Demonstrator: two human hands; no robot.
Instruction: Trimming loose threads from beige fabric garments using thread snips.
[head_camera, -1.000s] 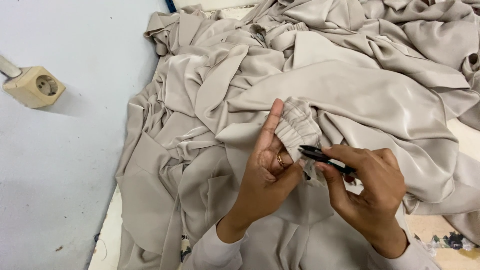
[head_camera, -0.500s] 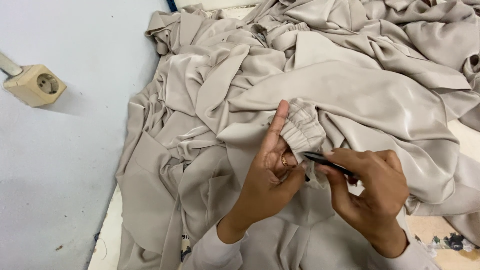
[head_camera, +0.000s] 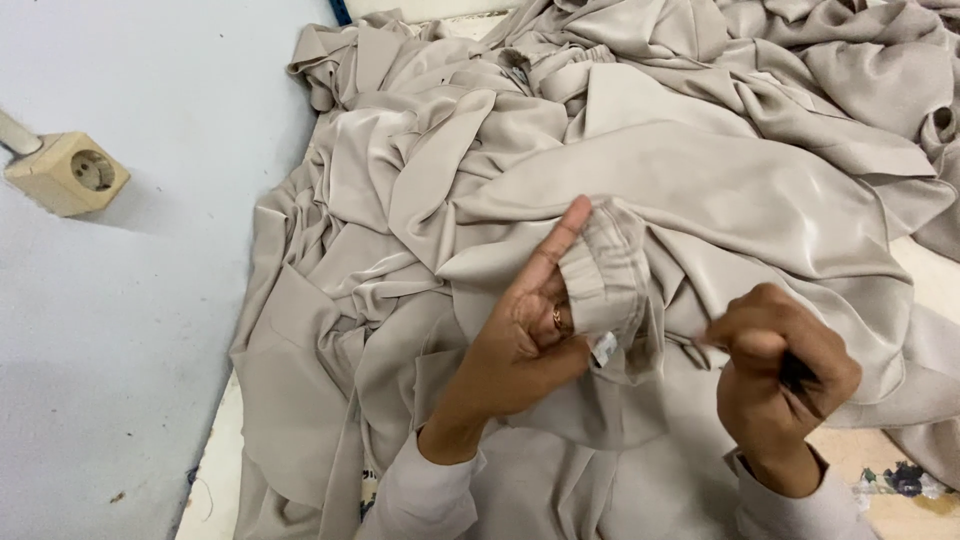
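Two hands work close together. Left hand (head_camera: 520, 345) pinches the gathered elastic cuff of beige satin fabric (head_camera: 605, 285). Right hand (head_camera: 780, 375), just beside it, is fisted around a thin black tool (head_camera: 797, 372).

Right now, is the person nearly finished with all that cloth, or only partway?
Only partway, it seems. The left hand holds up one gathered cuff with a small white tag at its edge. The right hand is closed around a dark tool, held apart from the cuff. Nothing shows a finished stack; a big heap of beige fabric lies crumpled behind.
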